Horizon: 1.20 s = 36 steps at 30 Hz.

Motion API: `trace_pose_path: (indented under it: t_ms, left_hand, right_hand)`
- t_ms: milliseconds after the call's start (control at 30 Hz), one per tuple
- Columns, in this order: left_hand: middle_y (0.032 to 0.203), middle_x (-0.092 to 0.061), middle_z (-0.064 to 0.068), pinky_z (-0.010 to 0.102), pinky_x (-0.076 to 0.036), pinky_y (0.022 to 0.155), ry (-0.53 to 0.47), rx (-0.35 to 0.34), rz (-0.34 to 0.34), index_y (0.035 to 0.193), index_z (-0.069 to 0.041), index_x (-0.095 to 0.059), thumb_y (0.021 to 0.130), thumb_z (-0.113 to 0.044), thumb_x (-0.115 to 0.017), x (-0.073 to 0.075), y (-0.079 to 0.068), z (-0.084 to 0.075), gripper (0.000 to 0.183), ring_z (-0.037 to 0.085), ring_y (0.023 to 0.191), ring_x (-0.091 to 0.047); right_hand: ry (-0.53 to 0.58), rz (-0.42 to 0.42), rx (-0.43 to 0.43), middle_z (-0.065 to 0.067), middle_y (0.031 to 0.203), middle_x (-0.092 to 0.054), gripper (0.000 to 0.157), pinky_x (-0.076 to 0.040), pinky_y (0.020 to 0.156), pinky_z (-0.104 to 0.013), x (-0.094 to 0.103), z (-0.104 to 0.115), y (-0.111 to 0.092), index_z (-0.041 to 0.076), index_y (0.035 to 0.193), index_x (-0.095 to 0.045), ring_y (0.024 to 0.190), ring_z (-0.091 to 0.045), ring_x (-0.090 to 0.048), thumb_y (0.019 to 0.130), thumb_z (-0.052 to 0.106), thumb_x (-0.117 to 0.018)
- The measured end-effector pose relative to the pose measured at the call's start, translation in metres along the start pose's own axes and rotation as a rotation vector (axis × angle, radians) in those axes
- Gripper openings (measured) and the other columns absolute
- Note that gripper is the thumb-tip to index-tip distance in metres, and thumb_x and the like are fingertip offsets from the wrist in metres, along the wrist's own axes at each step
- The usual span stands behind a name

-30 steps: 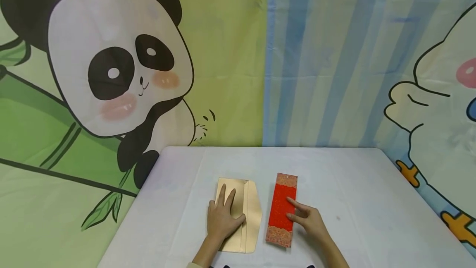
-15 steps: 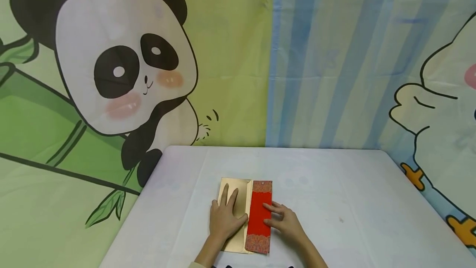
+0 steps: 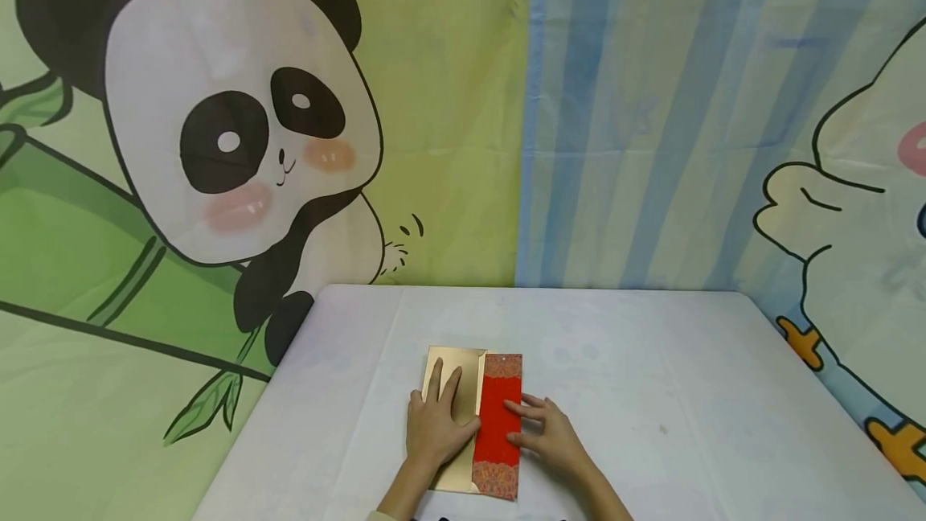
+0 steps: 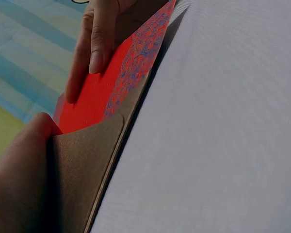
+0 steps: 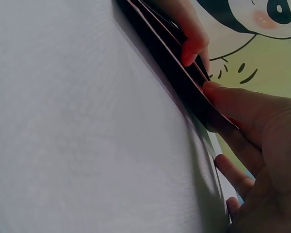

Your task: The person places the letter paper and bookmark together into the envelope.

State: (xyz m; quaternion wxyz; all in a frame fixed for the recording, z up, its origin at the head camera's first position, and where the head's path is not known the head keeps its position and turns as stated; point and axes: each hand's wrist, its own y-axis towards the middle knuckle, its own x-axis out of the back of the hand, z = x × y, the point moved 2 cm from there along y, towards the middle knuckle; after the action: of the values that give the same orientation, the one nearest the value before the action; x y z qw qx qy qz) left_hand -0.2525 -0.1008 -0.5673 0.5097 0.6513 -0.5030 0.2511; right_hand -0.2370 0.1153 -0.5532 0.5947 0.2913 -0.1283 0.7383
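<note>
A gold paper envelope (image 3: 455,474) lies lengthwise on the white table. My left hand (image 3: 436,431) rests on it with fingers spread, thumb at the mouth edge. A red card (image 3: 496,428) with patterned bands at both ends overlaps the envelope's right side. In the left wrist view, the near edge of the card (image 4: 89,109) sits inside the envelope's mouth, under its front panel (image 4: 89,158). My right hand (image 3: 555,441) pinches the card's right edge, thumb and fingers on opposite faces in the right wrist view. The envelope's flap is hidden by the card.
The white tabletop (image 3: 637,376) extends around the hands. Behind it hangs a cloth backdrop with a cartoon panda (image 3: 246,127) on the left and blue stripes (image 3: 651,127) on the right.
My right hand has carried the red card left from beside the envelope onto its flap and into its mouth. The left hand has stayed on the envelope.
</note>
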Motion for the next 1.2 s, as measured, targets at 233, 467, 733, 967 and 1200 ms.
trace_pose_path:
  t_ms: [233,467,733,967,1200]
  left_hand:
    - [0.151,-0.023,0.001,0.031,-0.029,0.063,0.005,-0.021,-0.017,0.138,-0.029,-0.044,0.064,-0.057,-0.061,-0.001,-0.001,-0.001,0.081,0.021,0.067,-0.032]
    - [0.151,-0.023,0.002,0.031,-0.029,0.064,0.022,-0.024,-0.012,0.137,-0.029,-0.045,0.063,-0.059,-0.061,-0.001,-0.001,0.000,0.081,0.021,0.066,-0.032]
    - [0.151,-0.023,0.002,0.031,-0.030,0.064,0.024,-0.020,-0.011,0.137,-0.028,-0.046,0.063,-0.058,-0.061,-0.001,-0.001,0.000,0.081,0.021,0.067,-0.032]
    - [0.150,-0.025,0.003,0.030,-0.029,0.063,0.023,-0.033,-0.024,0.136,-0.028,-0.047,0.063,-0.057,-0.062,-0.001,-0.001,-0.001,0.081,0.021,0.066,-0.031]
    - [0.150,-0.026,0.004,0.030,-0.029,0.063,0.032,-0.034,-0.030,0.136,-0.027,-0.047,0.062,-0.059,-0.062,0.000,0.000,-0.001,0.082,0.020,0.065,-0.031]
  right_hand:
    - [-0.011,0.019,0.081,-0.021,0.127,-0.051,0.046,-0.032,0.092,-0.059,-0.008,0.003,0.006,0.019,0.120,-0.064,0.117,-0.041,-0.042,0.075,0.027,-0.074]
    - [-0.107,-0.029,0.209,-0.007,0.115,-0.059,0.052,-0.036,0.090,-0.053,-0.018,0.005,0.009,0.015,0.121,-0.063,0.112,-0.029,-0.045,0.073,0.028,-0.076]
    - [-0.207,0.075,0.302,-0.004,0.132,-0.052,0.075,-0.031,0.095,-0.056,-0.005,-0.005,0.010,0.019,0.133,-0.052,0.127,-0.030,-0.035,0.068,0.049,-0.075]
    - [-0.305,0.114,0.367,-0.003,0.138,-0.046,0.092,-0.018,0.103,-0.055,-0.012,0.001,0.015,0.014,0.138,-0.044,0.133,-0.030,-0.027,0.063,0.061,-0.070]
    - [-0.345,0.113,0.311,-0.003,0.140,-0.043,0.098,-0.013,0.105,-0.054,-0.024,0.009,0.015,0.013,0.140,-0.041,0.135,-0.028,-0.025,0.063,0.067,-0.066]
